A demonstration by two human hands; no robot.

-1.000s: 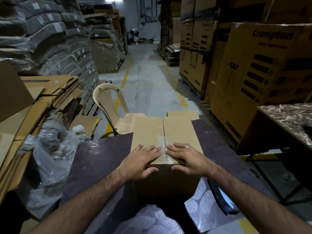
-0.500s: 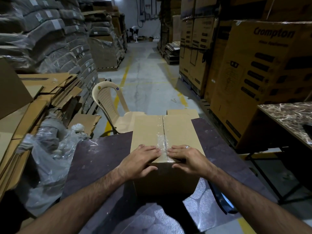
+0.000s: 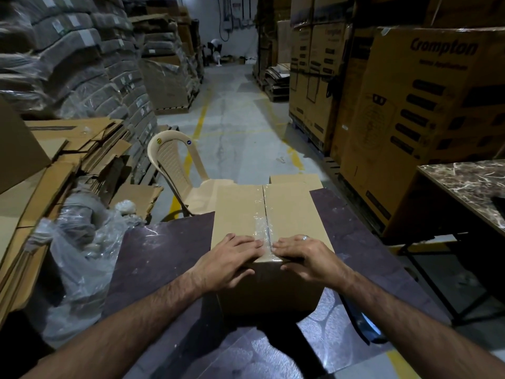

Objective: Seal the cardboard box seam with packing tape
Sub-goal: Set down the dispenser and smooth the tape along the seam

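A plain brown cardboard box (image 3: pixel 289 212) stands on a dark purple table (image 3: pixel 164 250) in front of me. Clear packing tape (image 3: pixel 261 228) runs along its top centre seam toward the near edge. My left hand (image 3: pixel 232 259) lies flat on the box's near top edge, left of the seam, thumb down the front face. My right hand (image 3: pixel 306 255), with a ring on one finger, lies flat to the right of the seam. The fingertips of both hands meet at the tape and press on it. Neither hand holds anything.
A beige plastic chair (image 3: pixel 177 170) stands just beyond the table. Flattened cardboard (image 3: pixel 68 149) and a clear plastic bag (image 3: pixel 79 258) sit at left. Large printed cartons (image 3: pixel 420 119) and a marble-topped table (image 3: pixel 470 187) are at right. A dark blue-edged object (image 3: pixel 360 321) lies by my right forearm.
Both hands have slid toward me along the box top to its near edge, fingertips staying on the tape. The box has not moved.
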